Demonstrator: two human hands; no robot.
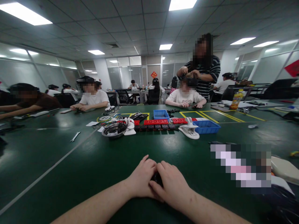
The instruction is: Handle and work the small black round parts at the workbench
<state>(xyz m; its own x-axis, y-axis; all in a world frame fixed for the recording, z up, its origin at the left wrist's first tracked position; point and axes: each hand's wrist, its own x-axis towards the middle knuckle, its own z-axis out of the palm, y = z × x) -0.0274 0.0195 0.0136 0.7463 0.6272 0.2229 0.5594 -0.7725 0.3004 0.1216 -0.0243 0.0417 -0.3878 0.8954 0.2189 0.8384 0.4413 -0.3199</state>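
My left hand point(143, 178) and my right hand point(173, 182) meet on the green tabletop in front of me. Between them is a small, glossy black object point(157, 178), mostly covered by my fingers, so its kind cannot be made out. The fingers of my right hand curve over it from the right, with the thumb along its near side. On its left side, my left hand is curled against it, one finger sticking up a little.
Ahead stand red power strips point(156, 122), a blue bin point(206, 127), a white clamp-like stand point(189, 129) and a bowl of cables point(113, 130). A wrench point(75, 137) lies left. Several people sit around; one person stands behind another across the table.
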